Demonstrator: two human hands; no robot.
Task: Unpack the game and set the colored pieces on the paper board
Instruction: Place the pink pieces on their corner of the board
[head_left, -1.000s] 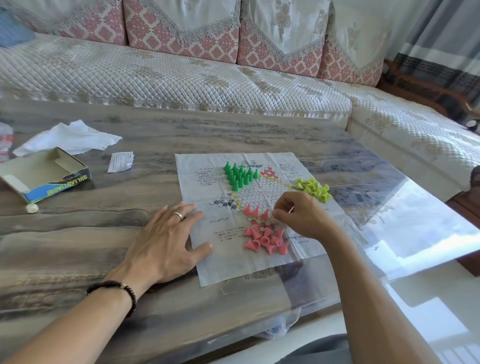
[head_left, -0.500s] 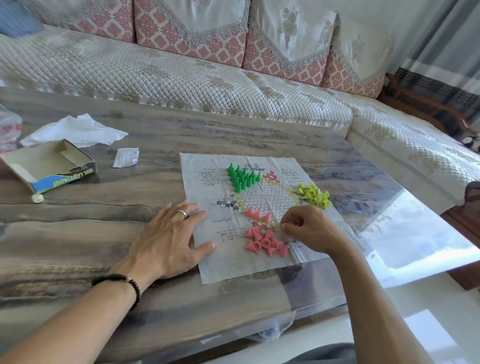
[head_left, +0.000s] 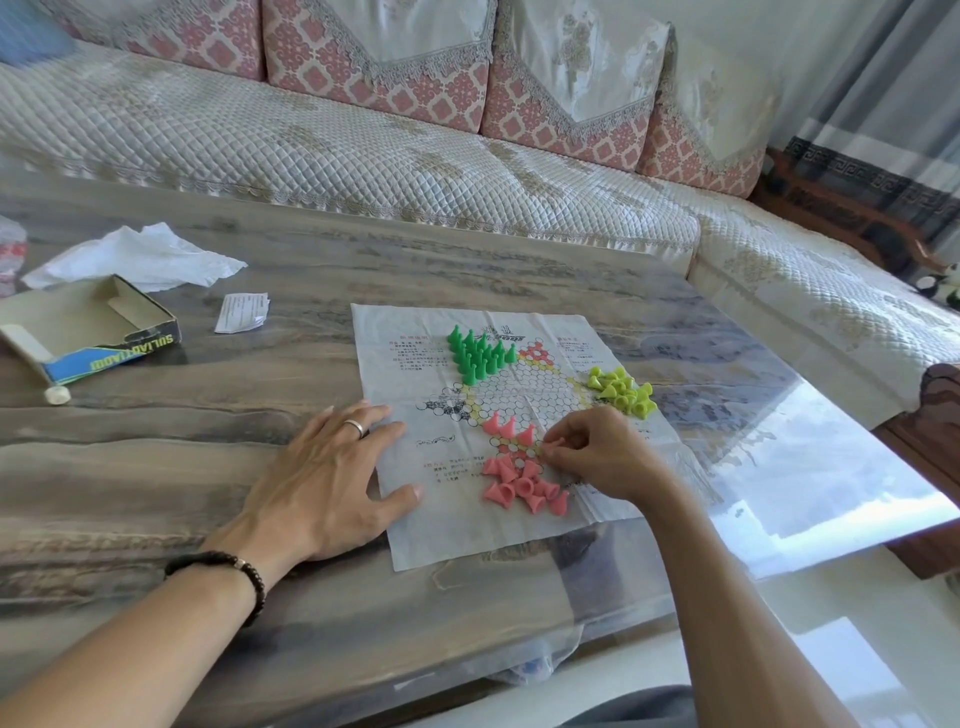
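The paper board (head_left: 410, 374) lies flat on the table with a star of printed circles. Green pieces (head_left: 478, 353) stand upright in its far point. Yellow-green pieces (head_left: 621, 391) lie in a loose heap at its right edge. Three pink pieces (head_left: 506, 427) stand in a row on the near point, and a heap of pink pieces (head_left: 522, 486) lies below them. My left hand (head_left: 332, 478) rests flat on the board's left edge. My right hand (head_left: 597, 457) pinches a pink piece (head_left: 557, 442) just right of the standing row.
The opened game box (head_left: 88, 332) sits at the far left with a small white cap (head_left: 57, 395) beside it. A crumpled tissue (head_left: 140, 257) and a folded slip (head_left: 243, 312) lie behind. A quilted sofa (head_left: 363, 156) runs along the table's far side.
My right hand dipped toward the pink heap and has come back up beside the standing row with a pink piece. My left hand has stayed on the board's edge.
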